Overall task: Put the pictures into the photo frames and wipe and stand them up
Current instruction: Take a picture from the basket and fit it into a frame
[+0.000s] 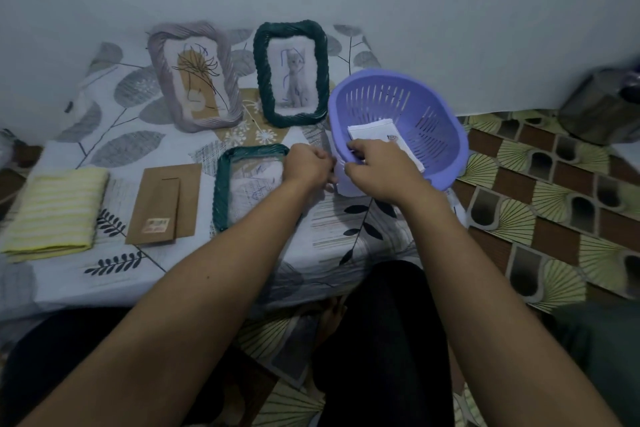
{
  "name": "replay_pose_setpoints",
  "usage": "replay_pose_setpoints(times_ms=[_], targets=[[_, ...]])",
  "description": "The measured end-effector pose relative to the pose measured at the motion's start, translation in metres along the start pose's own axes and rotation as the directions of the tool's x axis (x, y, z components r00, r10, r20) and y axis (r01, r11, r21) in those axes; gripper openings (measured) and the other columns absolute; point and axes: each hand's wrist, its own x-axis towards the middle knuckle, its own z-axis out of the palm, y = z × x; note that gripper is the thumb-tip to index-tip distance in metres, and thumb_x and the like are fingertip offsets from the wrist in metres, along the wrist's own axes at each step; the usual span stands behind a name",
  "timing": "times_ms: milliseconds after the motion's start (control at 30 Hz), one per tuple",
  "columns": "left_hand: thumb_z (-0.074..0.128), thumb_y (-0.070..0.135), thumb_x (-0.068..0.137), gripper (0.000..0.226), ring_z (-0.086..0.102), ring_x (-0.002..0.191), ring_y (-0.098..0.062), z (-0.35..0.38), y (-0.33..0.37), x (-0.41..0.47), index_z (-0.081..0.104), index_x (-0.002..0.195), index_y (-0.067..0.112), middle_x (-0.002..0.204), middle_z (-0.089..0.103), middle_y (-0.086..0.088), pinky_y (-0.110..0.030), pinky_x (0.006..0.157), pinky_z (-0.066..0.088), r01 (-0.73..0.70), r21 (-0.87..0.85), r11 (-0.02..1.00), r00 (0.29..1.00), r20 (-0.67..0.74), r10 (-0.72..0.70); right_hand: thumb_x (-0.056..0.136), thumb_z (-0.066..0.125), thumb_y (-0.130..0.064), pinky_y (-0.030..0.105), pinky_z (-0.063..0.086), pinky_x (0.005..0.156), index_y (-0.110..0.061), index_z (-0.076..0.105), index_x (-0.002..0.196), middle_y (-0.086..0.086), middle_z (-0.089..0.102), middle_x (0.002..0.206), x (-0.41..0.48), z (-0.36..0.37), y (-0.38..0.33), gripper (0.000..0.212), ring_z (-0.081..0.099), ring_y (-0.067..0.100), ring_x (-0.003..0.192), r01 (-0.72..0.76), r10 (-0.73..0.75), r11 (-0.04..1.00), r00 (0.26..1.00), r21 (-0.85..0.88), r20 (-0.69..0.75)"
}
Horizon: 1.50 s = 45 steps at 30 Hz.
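Note:
Two filled frames lean on the wall: a grey frame (195, 76) with a plant picture and a dark green frame (291, 74) with a cat picture. A third green frame (225, 191) lies flat on the low table in front of me. My left hand (306, 165) and my right hand (375, 172) are close together beside the basket's near rim, both pinching a white picture (343, 184). A purple basket (446, 156) holds more white paper (375, 132).
A brown frame backing (162, 204) lies left of the flat frame, and a folded yellow cloth (53, 213) lies at the far left. Patterned floor tiles (540, 204) spread to the right, with a dark metal pot (602, 107) by the wall.

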Motion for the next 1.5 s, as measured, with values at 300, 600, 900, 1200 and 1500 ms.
replay_pose_setpoints(times_ms=[300,600,900,1200,1500], targets=[[0.053,0.016,0.095,0.02,0.06,0.049,-0.016,-0.013,0.008,0.003,0.069,0.088,0.006,0.077,0.072,-0.006,-0.023,0.041,0.042,-0.108,-0.082,0.991,0.993,-0.06,0.103,0.093,0.041,-0.033,0.035,0.036,0.062,-0.017,0.053,0.066,0.001,0.052,0.072,0.01,-0.005,0.002,0.033,0.051,0.032,0.078,-0.153,0.154,0.988,0.987,0.025,-0.038],[0.06,0.022,0.096,0.019,0.059,0.049,-0.015,-0.01,0.015,-0.01,0.069,0.085,0.009,0.072,0.07,-0.004,-0.025,0.047,0.045,-0.099,-0.144,0.985,0.989,0.09,0.113,0.087,0.058,-0.012,0.036,0.051,0.084,-0.007,0.068,0.111,0.017,0.065,0.112,0.057,-0.01,0.035,0.027,0.056,0.032,0.09,-0.313,0.321,0.934,0.947,-0.169,0.019],[0.063,0.022,0.095,0.016,0.056,0.049,-0.012,-0.012,0.011,-0.017,0.068,0.085,0.01,0.07,0.069,-0.002,-0.022,0.045,0.042,-0.067,-0.191,0.979,0.99,0.112,0.09,0.085,0.069,-0.026,0.034,0.041,0.075,-0.007,0.052,0.096,0.013,0.052,0.096,0.064,-0.003,0.041,0.028,0.05,0.032,0.088,-0.325,0.375,0.888,0.922,-0.324,0.101],[0.064,0.023,0.095,0.016,0.055,0.049,-0.012,-0.012,0.011,-0.017,0.067,0.083,0.012,0.072,0.069,-0.002,-0.023,0.046,0.042,-0.059,-0.197,0.979,0.99,0.114,0.083,0.083,0.066,-0.015,0.032,0.041,0.067,-0.004,0.053,0.091,0.014,0.053,0.09,0.061,-0.008,0.038,0.019,0.05,0.032,0.078,-0.297,0.317,0.895,0.949,-0.332,0.005],[0.063,0.027,0.096,0.017,0.056,0.049,-0.013,-0.015,0.015,-0.021,0.066,0.089,0.012,0.075,0.069,-0.003,-0.024,0.047,0.042,-0.03,-0.186,0.982,0.988,0.144,0.057,0.076,0.083,-0.032,0.03,0.038,0.059,-0.009,0.051,0.071,0.006,0.049,0.066,0.054,-0.015,0.028,0.04,0.055,0.028,0.07,-0.303,0.286,0.92,0.953,-0.25,-0.101]])
